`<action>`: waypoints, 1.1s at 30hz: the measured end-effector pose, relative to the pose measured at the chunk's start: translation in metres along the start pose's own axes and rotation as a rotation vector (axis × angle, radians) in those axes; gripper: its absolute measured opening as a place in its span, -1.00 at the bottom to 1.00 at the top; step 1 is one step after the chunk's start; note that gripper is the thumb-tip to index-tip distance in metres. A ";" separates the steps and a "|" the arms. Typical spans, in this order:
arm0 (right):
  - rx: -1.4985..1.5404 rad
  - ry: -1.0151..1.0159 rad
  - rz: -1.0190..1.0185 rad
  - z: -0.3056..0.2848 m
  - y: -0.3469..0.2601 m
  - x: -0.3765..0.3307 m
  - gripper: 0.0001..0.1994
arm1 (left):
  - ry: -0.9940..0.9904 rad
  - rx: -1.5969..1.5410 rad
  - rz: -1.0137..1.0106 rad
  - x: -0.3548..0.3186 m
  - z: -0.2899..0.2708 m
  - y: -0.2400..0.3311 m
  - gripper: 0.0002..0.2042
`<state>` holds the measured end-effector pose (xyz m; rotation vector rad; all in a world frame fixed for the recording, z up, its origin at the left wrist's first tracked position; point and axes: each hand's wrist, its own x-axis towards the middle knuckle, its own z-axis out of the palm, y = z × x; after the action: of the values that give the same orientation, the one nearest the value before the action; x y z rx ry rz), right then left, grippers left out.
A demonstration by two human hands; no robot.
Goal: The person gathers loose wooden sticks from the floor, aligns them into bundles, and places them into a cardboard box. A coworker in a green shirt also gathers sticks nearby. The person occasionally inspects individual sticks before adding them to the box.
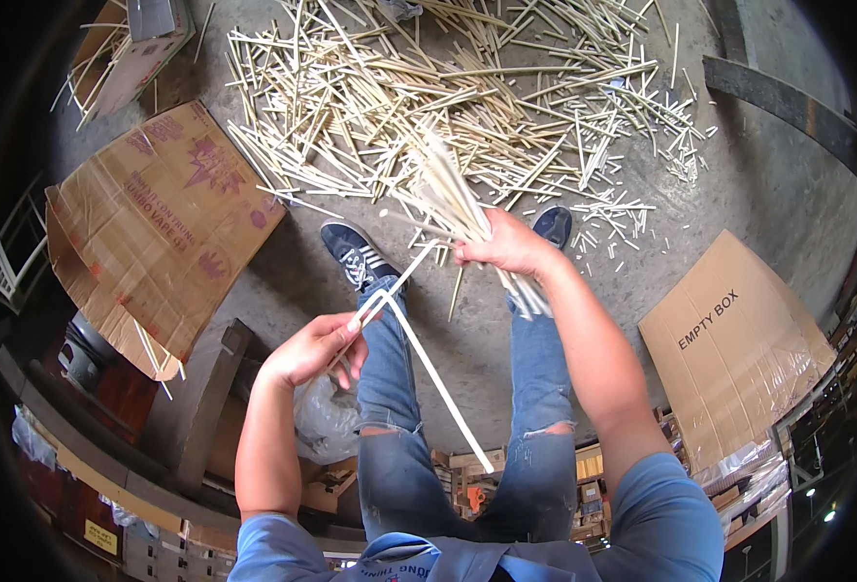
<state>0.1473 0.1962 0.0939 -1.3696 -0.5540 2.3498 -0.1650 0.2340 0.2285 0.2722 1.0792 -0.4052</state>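
Grey concrete floor (739, 145) spreads under the scene, strewn beyond both hands with a wide heap of pale sticks (399, 87). At the right hand (506, 244) the grip is closed tight around a bundle of pale sticks (458, 199), whose ends fan upward past the knuckles and poke out below the palm. Lower and to its left, the left hand (314, 349) has its fingers pinched shut on what look like two or three long white sticks (419, 330) — the exact count is hard to tell — one slanting up toward the right hand's bundle, another running down and away between the person's knees. Just beyond the left hand sits a dark blue shoe (356, 254); a second shoe (553, 225) shows right behind the right hand. Far to the left of the left hand lies a flattened cardboard sheet (157, 223) with red print, and to the right of the right forearm another cardboard box (739, 339) — plain brown.
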 end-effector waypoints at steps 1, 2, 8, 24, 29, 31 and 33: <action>-0.065 -0.025 0.059 0.004 -0.006 -0.001 -0.75 | -0.003 0.028 -0.005 0.002 -0.001 0.000 -0.52; -0.130 -0.049 0.118 0.008 -0.011 -0.003 -0.78 | -0.008 0.056 -0.010 0.006 -0.003 0.001 -0.51; -0.141 -0.104 0.401 0.033 -0.021 -0.002 -0.83 | -0.028 0.148 -0.012 0.047 0.012 0.008 -0.54; 0.678 0.417 0.057 0.000 0.013 -0.074 -0.86 | 0.843 -0.331 0.749 -0.050 -0.067 0.053 -0.73; 0.592 0.259 0.182 0.024 0.033 -0.111 -0.91 | 0.978 -0.599 1.060 -0.138 -0.138 0.117 -0.74; 0.617 0.243 0.280 0.052 0.031 -0.116 -0.91 | 1.004 -0.684 1.188 -0.171 -0.173 0.135 -0.74; 0.613 0.252 0.305 0.069 0.024 -0.123 -0.91 | 1.012 -0.760 1.299 -0.194 -0.207 0.162 -0.75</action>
<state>0.1409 0.1044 0.2041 -1.4718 0.4462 2.2286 -0.3368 0.4993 0.3114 0.4381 1.6620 1.4283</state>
